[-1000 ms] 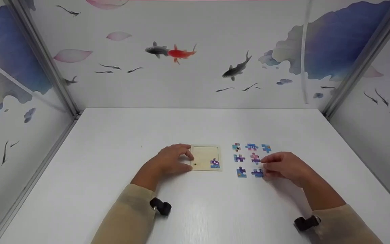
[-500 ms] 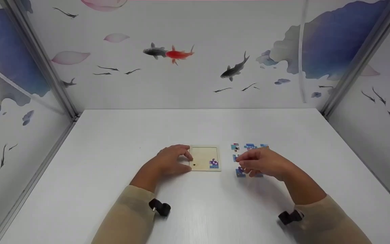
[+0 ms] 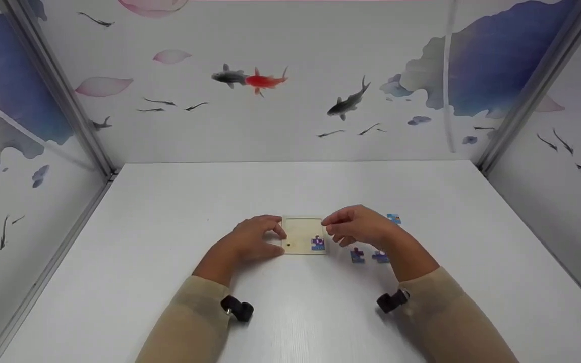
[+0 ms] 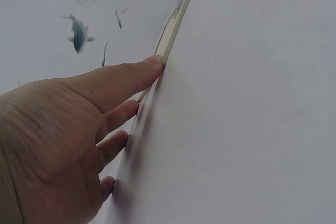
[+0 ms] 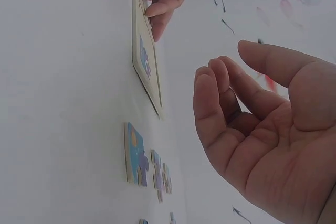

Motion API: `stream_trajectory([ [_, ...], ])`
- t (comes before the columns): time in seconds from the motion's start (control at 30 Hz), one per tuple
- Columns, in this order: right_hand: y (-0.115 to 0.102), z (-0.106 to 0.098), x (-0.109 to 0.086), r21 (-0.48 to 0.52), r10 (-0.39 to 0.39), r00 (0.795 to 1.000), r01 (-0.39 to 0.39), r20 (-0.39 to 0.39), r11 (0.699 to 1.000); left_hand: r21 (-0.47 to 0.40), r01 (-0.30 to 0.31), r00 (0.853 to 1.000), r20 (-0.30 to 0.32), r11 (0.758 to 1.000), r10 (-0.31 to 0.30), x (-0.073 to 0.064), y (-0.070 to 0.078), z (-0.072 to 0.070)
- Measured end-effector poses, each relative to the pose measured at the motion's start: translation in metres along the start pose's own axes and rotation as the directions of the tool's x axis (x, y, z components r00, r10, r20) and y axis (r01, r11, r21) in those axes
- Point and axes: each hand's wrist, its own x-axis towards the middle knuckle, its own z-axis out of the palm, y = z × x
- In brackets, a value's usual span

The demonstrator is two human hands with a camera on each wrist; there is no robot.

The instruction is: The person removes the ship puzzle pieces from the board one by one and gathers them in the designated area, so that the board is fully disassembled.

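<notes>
My left hand [image 3: 257, 237] rests at the left edge of a small wooden puzzle tray [image 3: 300, 232]; in the left wrist view, the thumb [image 4: 149, 69] presses on its rim. One blue and purple puzzle piece [image 3: 317, 243] lies in the tray's near right corner. My right hand [image 3: 353, 224], fingers bent, hovers at the tray's right edge, its fingertips close to the upper right rim. In the right wrist view, its thumb [image 5: 268, 61] sits near the bent fingers [image 5: 207, 98]. No piece shows between them, and the far side of the fingertips is hidden.
Several loose puzzle pieces [image 3: 356, 255] lie on the white table [image 3: 290, 312] to the right of the tray, partly covered by my right hand and forearm. In the right wrist view, a row of pieces [image 5: 135, 153] lies flat. Painted walls [image 3: 290, 126] close off the back and sides.
My right hand has moved left from the loose pieces, across them, to the tray's right edge. The left hand stays at the tray's left edge. The piece in the tray keeps its corner.
</notes>
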Motion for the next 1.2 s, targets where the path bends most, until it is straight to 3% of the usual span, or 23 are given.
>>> stream_trajectory([
  [0.33, -0.001, 0.014, 0.019, -0.009, 0.032, 0.999, -0.032, -0.029, 0.999, 0.005, 0.005, 1.0, 0.004, 1.0, -0.005, 0.0, 0.0, -0.001],
  [0.8, 0.012, 0.027, 0.024, -0.159, 0.094, 0.989, -0.112, -0.116, 0.981, 0.019, -0.02, 1.0, -0.005, 1.0, 0.02, 0.002, 0.0, 0.001],
  [1.2, 0.014, 0.028, 0.024, -0.257, 0.054, 0.994, -0.078, -0.099, 0.963, 0.015, 0.011, 1.0, -0.001, 1.0, -0.011, 0.001, 0.002, 0.001],
])
